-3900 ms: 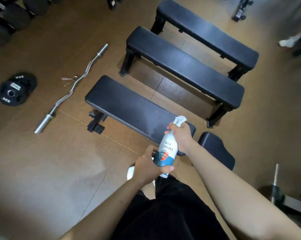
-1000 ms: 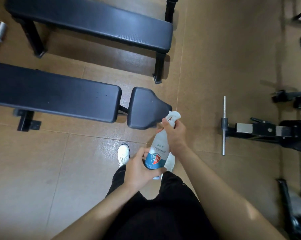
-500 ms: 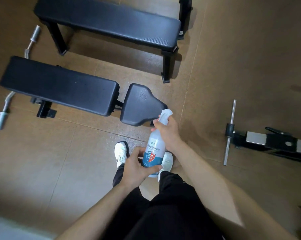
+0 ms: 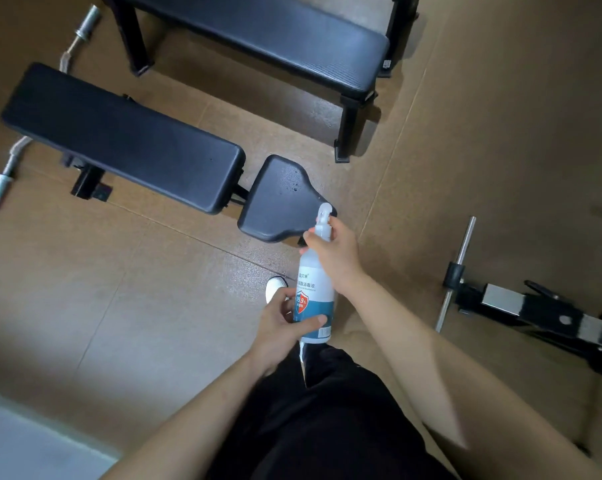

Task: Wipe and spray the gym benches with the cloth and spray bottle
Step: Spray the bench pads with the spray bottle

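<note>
Firmly, right hand (image 4: pixel 337 261) and left hand (image 4: pixel 280 327) gripped the spray bottle (image 4: pixel 315 304). It likely needed aiming at the seat pad (image 4: pixel 278 202) beyond.

You stand on the floor (image 4: pixel 119 306) with the spray bottle (image 4: pixel 315 299) just in front of you. Your right grip (image 4: pixel 335 258) holds its top and your left grip (image 4: pixel 282 323) holds it low down. Your shoe (image 4: pixel 275 285) is under the bottle. The small seat pad (image 4: pixel 282 199) is just past the bottle at 12 o'clock. The long pad (image 4: pixel 119 136) sits beside it at 10 o'clock. The far bench (image 4: pixel 275 36) stands behind both. A bar (image 4: pixel 2 183) lies at 9 o'clock, partly hidden by the long pad. A machine frame (image 4: pixel 521 306) lies at 3 o'clock, well apart.
</note>
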`<state>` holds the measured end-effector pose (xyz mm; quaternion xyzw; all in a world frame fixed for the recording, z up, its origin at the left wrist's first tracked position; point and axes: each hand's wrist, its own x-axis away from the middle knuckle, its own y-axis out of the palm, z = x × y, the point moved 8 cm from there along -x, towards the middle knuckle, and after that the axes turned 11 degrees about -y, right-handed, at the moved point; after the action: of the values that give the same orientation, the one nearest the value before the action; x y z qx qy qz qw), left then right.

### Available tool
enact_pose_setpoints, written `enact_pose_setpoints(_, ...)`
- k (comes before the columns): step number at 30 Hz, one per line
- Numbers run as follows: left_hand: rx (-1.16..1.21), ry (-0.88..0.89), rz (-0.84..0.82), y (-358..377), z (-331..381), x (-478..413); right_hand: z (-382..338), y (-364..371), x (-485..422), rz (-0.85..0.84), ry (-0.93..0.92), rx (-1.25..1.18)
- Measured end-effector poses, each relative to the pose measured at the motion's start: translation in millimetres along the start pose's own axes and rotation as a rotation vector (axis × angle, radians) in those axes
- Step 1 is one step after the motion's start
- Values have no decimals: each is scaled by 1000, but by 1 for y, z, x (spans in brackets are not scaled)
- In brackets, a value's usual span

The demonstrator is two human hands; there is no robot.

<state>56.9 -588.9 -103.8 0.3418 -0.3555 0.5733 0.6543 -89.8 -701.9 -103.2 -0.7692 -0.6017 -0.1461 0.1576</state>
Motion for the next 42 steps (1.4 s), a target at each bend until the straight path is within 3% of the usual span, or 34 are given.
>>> enact_pose_setpoints(4, -1, 4, 17, 0, 10, -7, -8, 10, -15, -83, 22, 7)
enact_pose_setpoints(12, -4, 73, 119, -24, 39, -28, -24, 41, -45, -89, 149, -74)
enact_pose_setpoints(20, 44, 66, 135, -34, 53, -42, -32, 66, -67, -164, 244, 51)
enact_pose_setpoints(25, 108, 72, 105, -30, 66, -42, -57, 86, -78, -340, 158, 120)
enact_pose_setpoints(31, 195, 142, 233, -67, 91, -41, -86, 159, -92, -491, 34, 227)
enact_pose_setpoints(37, 251, 119, 350, -99, 109, -44, -97, 221, -104, -691, 100, 217)
enact_pose_setpoints(42, 287, 149, 460, -80, 135, -47, -108, 215, -126, -753, 131, 258)
